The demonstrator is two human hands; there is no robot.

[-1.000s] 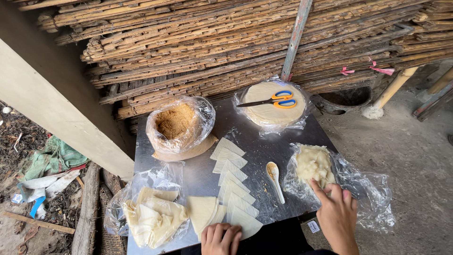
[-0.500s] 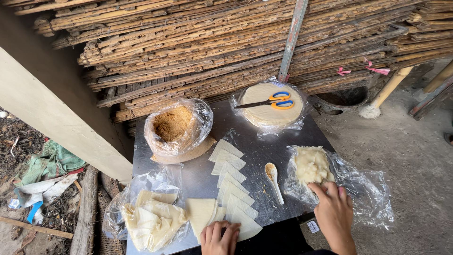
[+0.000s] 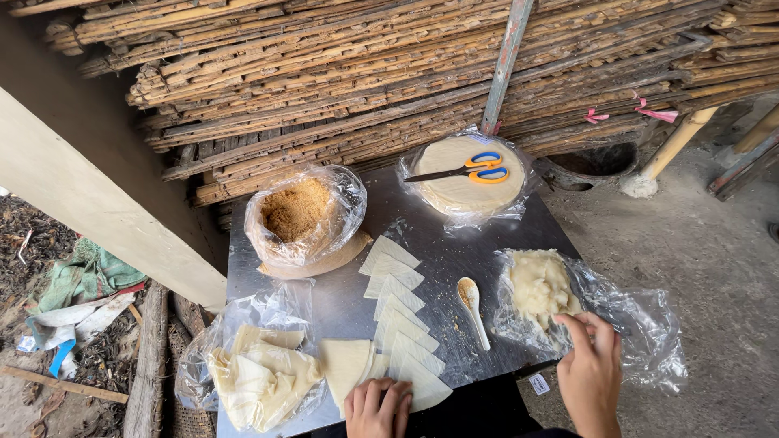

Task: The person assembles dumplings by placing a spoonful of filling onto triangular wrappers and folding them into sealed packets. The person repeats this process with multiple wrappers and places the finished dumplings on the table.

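My left hand point(image 3: 378, 408) lies flat, fingers together, on a pale dough sheet point(image 3: 347, 367) at the near edge of the metal table point(image 3: 333, 300). My right hand point(image 3: 590, 372) reaches into the open clear plastic bag point(image 3: 637, 324), with its fingertips pinching at the near edge of the mound of white paste point(image 3: 540, 284). Between my hands runs a row of several overlapping triangular dough pieces point(image 3: 399, 320). A white spoon point(image 3: 472, 304) lies beside them, smeared with brown filling.
A bag of brown crumbly filling point(image 3: 296, 212) stands at the back left. A stack of round wrappers point(image 3: 464, 174) with orange-handled scissors point(image 3: 479, 169) on top sits at the back right. Folded dough pieces in plastic point(image 3: 256, 381) lie near left. Stacked bamboo slats point(image 3: 389, 73) rise behind.
My right hand has moved up and left into the bag, its fingers now at the white paste. The left hand stays on the dough sheet.
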